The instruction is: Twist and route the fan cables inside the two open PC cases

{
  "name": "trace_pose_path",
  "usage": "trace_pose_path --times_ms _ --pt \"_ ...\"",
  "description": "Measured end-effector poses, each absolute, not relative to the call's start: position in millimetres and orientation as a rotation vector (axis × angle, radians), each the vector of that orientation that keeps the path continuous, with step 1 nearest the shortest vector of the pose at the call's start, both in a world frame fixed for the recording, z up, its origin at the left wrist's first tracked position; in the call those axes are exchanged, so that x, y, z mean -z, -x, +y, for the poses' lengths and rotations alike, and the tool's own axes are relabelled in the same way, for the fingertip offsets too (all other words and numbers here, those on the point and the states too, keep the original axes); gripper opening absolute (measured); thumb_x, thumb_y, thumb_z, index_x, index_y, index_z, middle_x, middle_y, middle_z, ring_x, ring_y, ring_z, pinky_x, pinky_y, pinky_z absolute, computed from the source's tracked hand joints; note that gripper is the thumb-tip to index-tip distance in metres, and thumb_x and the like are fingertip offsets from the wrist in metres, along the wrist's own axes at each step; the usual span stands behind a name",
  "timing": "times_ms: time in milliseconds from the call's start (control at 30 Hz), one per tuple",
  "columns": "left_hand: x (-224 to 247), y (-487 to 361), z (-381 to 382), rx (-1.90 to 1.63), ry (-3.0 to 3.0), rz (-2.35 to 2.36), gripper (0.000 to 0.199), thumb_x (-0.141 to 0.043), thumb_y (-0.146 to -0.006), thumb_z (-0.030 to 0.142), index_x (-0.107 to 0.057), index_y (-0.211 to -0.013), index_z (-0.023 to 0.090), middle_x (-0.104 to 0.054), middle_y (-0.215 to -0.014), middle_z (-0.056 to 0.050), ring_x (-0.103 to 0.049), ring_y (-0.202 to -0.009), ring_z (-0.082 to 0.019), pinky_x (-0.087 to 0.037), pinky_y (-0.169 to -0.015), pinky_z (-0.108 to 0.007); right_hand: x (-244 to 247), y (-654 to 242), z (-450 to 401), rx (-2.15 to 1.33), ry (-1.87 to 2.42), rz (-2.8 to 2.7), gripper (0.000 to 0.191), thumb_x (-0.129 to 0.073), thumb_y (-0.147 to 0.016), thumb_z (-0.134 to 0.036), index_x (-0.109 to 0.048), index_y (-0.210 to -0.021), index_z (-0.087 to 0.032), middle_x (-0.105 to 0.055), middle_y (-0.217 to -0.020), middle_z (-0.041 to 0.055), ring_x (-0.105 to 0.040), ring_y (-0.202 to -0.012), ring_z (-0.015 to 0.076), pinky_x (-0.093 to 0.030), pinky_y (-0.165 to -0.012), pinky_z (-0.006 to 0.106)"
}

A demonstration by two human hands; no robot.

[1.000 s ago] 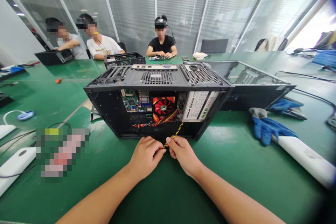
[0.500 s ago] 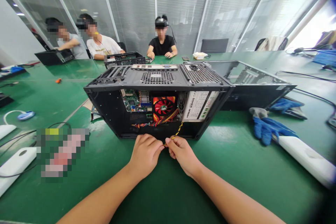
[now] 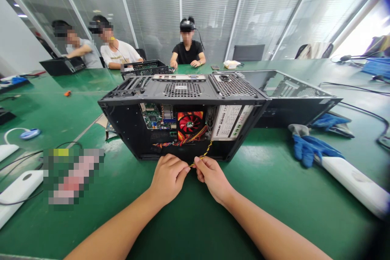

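An open black computer case (image 3: 185,89) lies across the table in front of me. Inside it show a red-and-black cooling fan (image 3: 190,124), part of a green motherboard (image 3: 151,118) and a labelled power supply (image 3: 230,122). A twisted yellow-and-black cable (image 3: 208,148) runs out from beside the power supply to my hands. My left hand (image 3: 169,176) is closed, pinching the cable near its end, which the fingers hide. Just to its right, my right hand (image 3: 211,174) pinches the same cable between thumb and fingers. Both hands are at the case's near lower edge.
Blue work gloves (image 3: 307,146) and a white power strip (image 3: 356,183) lie on the right. Behind the case stands another dark case part (image 3: 298,109). More power strips (image 3: 22,189) and cords are at left. Several people (image 3: 187,48) sit across the green table (image 3: 195,227).
My right hand has shifted very slightly to the right along the cable. My left hand keeps its pinch almost unmoved, and the case stays in place.
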State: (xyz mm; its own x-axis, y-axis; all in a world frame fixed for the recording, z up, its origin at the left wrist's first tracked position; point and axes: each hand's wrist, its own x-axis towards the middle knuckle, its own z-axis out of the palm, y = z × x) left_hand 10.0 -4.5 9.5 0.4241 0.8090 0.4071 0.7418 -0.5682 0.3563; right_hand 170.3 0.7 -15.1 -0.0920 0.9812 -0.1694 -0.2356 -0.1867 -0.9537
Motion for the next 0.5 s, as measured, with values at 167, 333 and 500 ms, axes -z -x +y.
trace_pose_path --times_ms 167,333,500 --pt "-9.0 -11.1 -5.1 -0.852 -2.558 1.397 0.022 -0.051 -0.093 0.026 -0.066 -0.079 0.021 -0.064 -0.073 -0.002 -0.053 -0.079 -0.019 -0.038 -0.074 -0.034 13.6 -169.5 -0.1 -1.471 1.131 -0.984 0.045 -0.065 -0.074 -0.059 -0.051 -0.064 -0.017 -0.041 -0.049 -0.0069 -0.032 -0.043 0.0065 -0.023 -0.044 0.023" --pt "-5.1 -10.7 -2.8 -0.877 -2.549 1.429 0.018 -0.054 -0.091 0.026 -0.066 -0.078 0.020 -0.064 -0.071 -0.002 -0.055 -0.074 -0.018 -0.038 -0.072 -0.033 13.6 -167.6 0.8 -1.456 1.135 -0.989 0.044 -0.065 -0.074 -0.059 -0.049 -0.065 -0.018 -0.040 -0.049 -0.0072 -0.032 -0.044 0.0066 -0.023 -0.044 0.024" --pt "-2.1 -9.0 -1.2 -0.907 -2.583 1.421 0.014 -0.057 -0.091 0.031 -0.065 -0.087 0.020 -0.067 -0.074 -0.002 -0.057 -0.072 -0.018 -0.038 -0.073 -0.034 14.6 -165.7 2.9 -1.447 1.117 -0.965 0.044 -0.066 -0.074 -0.057 -0.047 -0.062 -0.019 -0.039 -0.047 -0.0077 -0.030 -0.043 0.0065 -0.022 -0.044 0.024"
